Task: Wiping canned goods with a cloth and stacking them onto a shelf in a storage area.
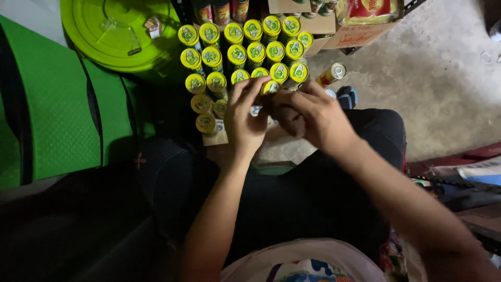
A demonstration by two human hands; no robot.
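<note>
Hiding one yellow-topped can (270,87): both hands (279,112); grip unclear.

Packed rows of yellow-topped cans (245,52) blocked the floor straight ahead, with a lime-green lid (117,31) crowding their left edge and cardboard boxes (339,28) shutting off the far side. A tilted can (332,74) lay just right of the rows. Beyond it, the bare concrete floor (443,78) stood open to the right.

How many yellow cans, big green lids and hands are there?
yellow-topped cans, standing: about 23 (the hands hide some)
tilted can: 1
green lid: 1
Hands: 2, the left hand and the right hand
Total: about 27
</note>
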